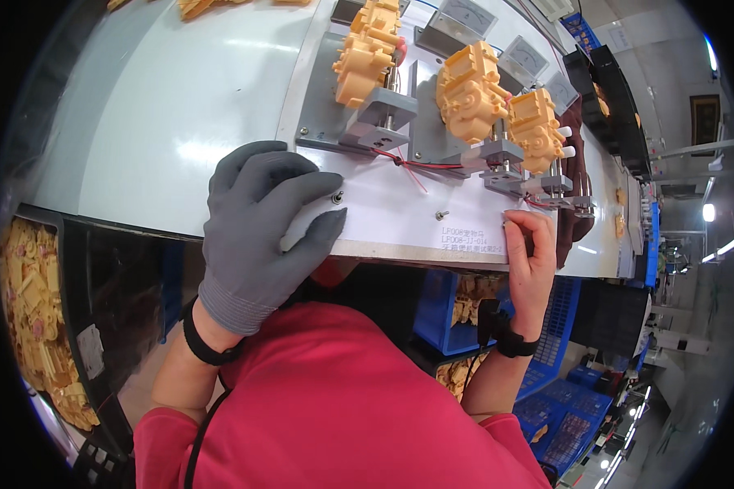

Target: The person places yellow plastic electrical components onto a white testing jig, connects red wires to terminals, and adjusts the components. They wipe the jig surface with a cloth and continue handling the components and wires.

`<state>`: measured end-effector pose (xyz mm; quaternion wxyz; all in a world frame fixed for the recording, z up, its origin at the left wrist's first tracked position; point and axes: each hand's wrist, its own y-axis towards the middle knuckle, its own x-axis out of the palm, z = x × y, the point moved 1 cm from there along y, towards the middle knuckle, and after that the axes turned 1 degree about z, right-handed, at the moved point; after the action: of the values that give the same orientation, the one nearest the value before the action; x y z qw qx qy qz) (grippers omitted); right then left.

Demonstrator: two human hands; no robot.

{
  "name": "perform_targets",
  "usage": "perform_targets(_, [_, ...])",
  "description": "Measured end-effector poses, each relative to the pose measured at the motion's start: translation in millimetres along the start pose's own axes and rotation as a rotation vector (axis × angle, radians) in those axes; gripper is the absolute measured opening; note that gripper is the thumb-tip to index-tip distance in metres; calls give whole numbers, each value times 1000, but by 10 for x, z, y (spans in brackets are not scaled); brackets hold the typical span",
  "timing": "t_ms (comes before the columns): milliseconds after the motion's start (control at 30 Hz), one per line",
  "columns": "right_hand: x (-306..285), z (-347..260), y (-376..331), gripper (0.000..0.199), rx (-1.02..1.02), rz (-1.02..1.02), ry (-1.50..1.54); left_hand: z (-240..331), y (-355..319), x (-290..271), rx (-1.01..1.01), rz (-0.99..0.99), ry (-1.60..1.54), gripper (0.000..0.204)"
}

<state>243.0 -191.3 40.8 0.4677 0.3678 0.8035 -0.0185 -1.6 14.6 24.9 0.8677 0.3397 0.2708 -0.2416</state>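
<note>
A: Containers?
B: Near left, a deep black plastic bin (94, 281), heaped with yellow-orange moulded plastic parts (33, 301). Below the near edge of the white table (155, 106), right of centre, a blue plastic crate (434, 314) with similar parts inside.
A: Hands?
B: Grey-gloved left hand (261, 204): thumb and forefinger parted, curved about a small metal toggle switch (338, 197) on the white panel (383, 228); contact, cannot tell. Bare right hand (532, 244): at the panel's right end, thumb and forefinger close together; anything between, cannot tell.
A: Workpieces?
B: Three yellow-orange plastic housings (473, 94) on grey fixtures (387, 107), beyond both hands.
</note>
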Motion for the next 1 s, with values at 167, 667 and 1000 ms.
perform_targets(167, [34, -217, -92, 19, -99, 138, -81, -26, 38, 56, 23, 16, -28, 20])
perform_targets(667, [497, -640, 10, 18, -140, -56, 13, -53, 10, 66, -37, 3, -97, 19])
perform_targets(1000, [546, -581, 8, 17, -239, 14, -11, -63, 0, 73, -57, -12, -131, 22])
